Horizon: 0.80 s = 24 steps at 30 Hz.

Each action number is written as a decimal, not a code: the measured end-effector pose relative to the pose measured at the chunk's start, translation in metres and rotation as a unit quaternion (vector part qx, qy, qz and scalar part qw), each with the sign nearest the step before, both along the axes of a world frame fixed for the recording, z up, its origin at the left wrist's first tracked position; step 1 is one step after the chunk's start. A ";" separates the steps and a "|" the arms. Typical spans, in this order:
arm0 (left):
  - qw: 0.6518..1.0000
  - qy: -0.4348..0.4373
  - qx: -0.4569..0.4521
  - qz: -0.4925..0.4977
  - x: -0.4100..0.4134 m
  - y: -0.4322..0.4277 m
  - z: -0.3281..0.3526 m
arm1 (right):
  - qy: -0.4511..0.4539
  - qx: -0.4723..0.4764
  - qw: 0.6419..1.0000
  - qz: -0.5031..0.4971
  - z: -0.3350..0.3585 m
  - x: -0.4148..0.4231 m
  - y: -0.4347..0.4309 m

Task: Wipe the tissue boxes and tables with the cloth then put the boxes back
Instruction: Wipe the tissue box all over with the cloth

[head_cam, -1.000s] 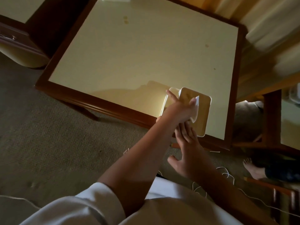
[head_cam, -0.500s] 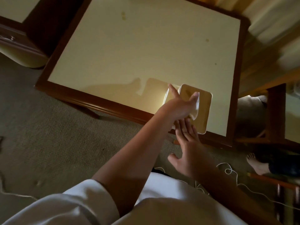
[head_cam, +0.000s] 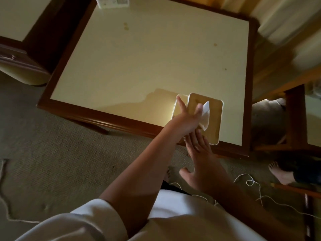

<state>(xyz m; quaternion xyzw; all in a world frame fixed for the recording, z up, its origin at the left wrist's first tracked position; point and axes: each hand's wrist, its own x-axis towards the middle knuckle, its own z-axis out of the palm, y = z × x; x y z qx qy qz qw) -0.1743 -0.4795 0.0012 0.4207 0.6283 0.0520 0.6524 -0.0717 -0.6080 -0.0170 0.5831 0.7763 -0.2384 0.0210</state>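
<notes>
The table [head_cam: 139, 66] spreads out ahead of and to the left of both my hands, cream top in a dark wood frame. The tissue box [head_cam: 213, 119] stands at its near right corner, directly under my left hand [head_cam: 185, 119] and just beyond the fingertips of my right hand [head_cam: 201, 157]. My left hand lies across the box lid with one finger stretched straight along the box's left side and another against a white piece [head_cam: 205, 113] – cloth or tissue, and whether I pinch it I cannot tell. My right hand is flat and released, fingers straight and together, touching the box's near side – thumb out to the left.
</notes>
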 end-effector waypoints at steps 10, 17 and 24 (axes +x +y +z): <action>0.997 0.019 -0.038 0.062 0.007 0.003 -0.002 | 0.011 0.006 1.000 0.002 -0.009 0.004 -0.002; 0.997 0.023 -0.048 0.060 0.003 0.002 -0.003 | 0.018 0.021 1.000 -0.009 -0.014 0.004 -0.005; 0.996 0.003 0.020 0.090 -0.009 -0.008 0.004 | 0.010 0.045 0.999 -0.016 -0.015 0.001 -0.006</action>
